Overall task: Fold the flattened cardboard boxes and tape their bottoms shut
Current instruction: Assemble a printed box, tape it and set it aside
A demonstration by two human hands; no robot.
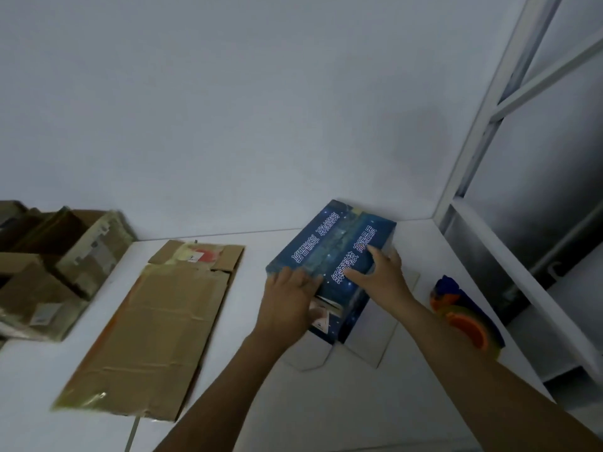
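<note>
Head view: blue box (329, 252) w/ white print stands on the white desk (293, 402), right of centre, near the back wall (228, 93). Its upper flaps are folded shut, seam running down the middle of the top. Lower flaps (365, 347), pale inside, splay out flat on the desk round the near end.

Left grip (288, 295) lies on the near-left corner of the box top, fingers straight & together, palm down, pressing on the flap; fingertips reach the seam. Right grip (381, 269) rests on the right flap, fingers spread & flat, pointing left across the print, thumb out toward the far side. Neither curls round anything. Both forearms come in from the bottom edge.

Tape dispenser (466, 318), orange & blue, sits on the desk just right of the box, apart from both grips, partly behind the right forearm; blurred.

Flattened brown cardboard (153, 321) lies flat on the desk left of the blue box, not touching it, creased, w/ a reddish label at its far end. Further left, a pile of brown boxes (49, 265) at the desk's edge. Metal frame (489, 125) stands on the right side.
</note>
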